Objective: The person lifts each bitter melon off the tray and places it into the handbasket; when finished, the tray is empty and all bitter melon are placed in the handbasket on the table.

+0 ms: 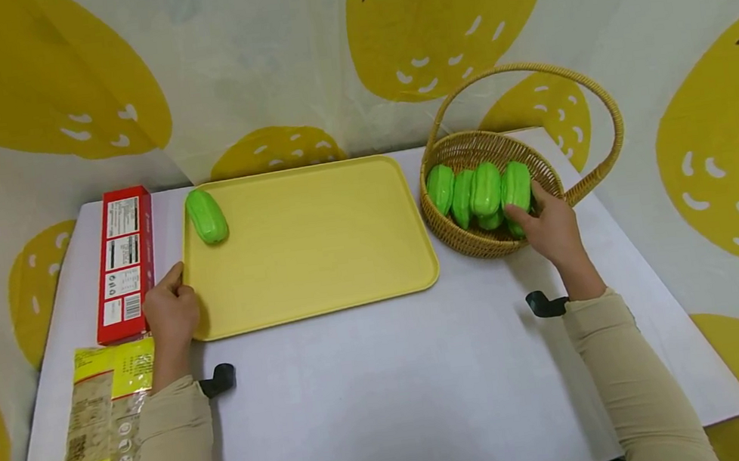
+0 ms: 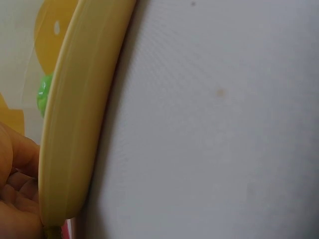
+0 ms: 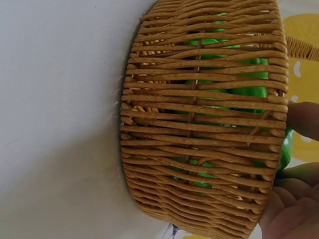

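On the left, a yellow tray (image 1: pixel 319 267) lies on the table, with one glossy green star fruit (image 1: pixel 206 215) near its far left corner. My left hand (image 1: pixel 172 310) grips the tray's left edge near the front corner; the left wrist view shows curled fingers (image 2: pixel 20 154) at the rim. To the right stands a wicker basket (image 1: pixel 481 244) holding several ridged green star fruits (image 1: pixel 441 189). Reaching over its rim, my right hand (image 1: pixel 554 228) pinches the rightmost star fruit (image 1: pixel 516 185) between thumb and fingers. In the right wrist view, the basket wall (image 3: pixel 209 114) hides most of the fruit.
A red box (image 1: pixel 122 266) lies left of the tray. Closer to the front is a yellow plastic packet (image 1: pixel 107 420), partly behind the left forearm. The basket's tall arched handle (image 1: pixel 522 67) rises beside the right hand. Patterned cloth (image 1: pixel 262 68) hangs behind the white table (image 1: pixel 376 405).
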